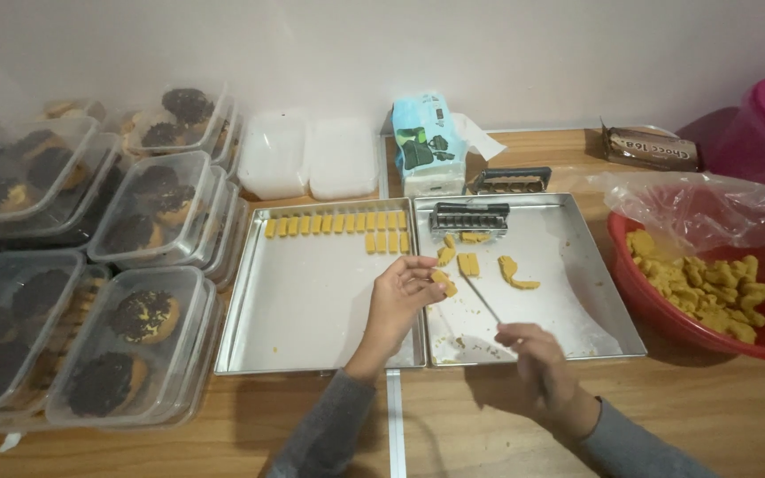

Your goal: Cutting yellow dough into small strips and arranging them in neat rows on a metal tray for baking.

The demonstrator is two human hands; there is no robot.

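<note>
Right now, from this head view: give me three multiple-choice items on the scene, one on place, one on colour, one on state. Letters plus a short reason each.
1. Where do the neat rows of yellow dough pieces lie?
A. along the far edge of the left tray
B. in the red bowl
C. on the wooden table

2. What colour is the bowl that holds the heap of dough bits?
A. blue
B. red
C. white

3. What is the left hand doing?
A. lying flat on the table
B. pinching a dough piece at its fingertips
C. gripping a container lid

Answers:
1 A: the rows run along the top of the left tray.
2 B: its rim and wall are red under the clear plastic bag.
3 B: the fingertips close on a yellow piece over the tray seam, while the right hand holds a thin stick.
</note>
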